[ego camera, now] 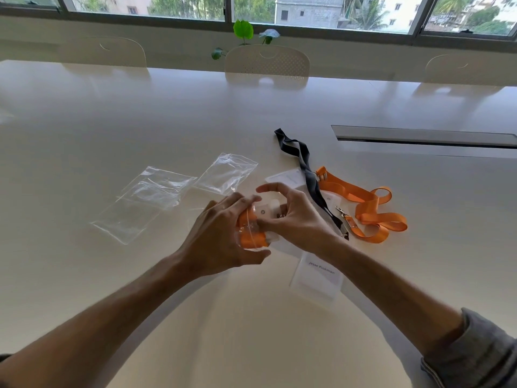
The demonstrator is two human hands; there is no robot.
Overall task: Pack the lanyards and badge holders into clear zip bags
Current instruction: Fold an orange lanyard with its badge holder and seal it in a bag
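Note:
My left hand point(221, 236) grips a clear zip bag point(253, 232) with a folded orange lanyard inside it, just above the table. My right hand point(291, 217) pinches the bag's open end, where a white badge holder point(265, 211) sticks out. Several empty clear zip bags lie to the left point(151, 197), and another lies behind them point(226, 175). A loose orange lanyard point(369, 211) and a black lanyard point(305, 169) lie to the right. A badge holder with a printed name card point(317, 277) lies near my right forearm, and another point(285, 179) sits under the black lanyard.
The white table point(251, 331) has a long cable slot point(425, 137) at the right. Three white chairs stand along the far edge, the middle one point(267, 63) in front of a green plant point(243, 30) and the windows.

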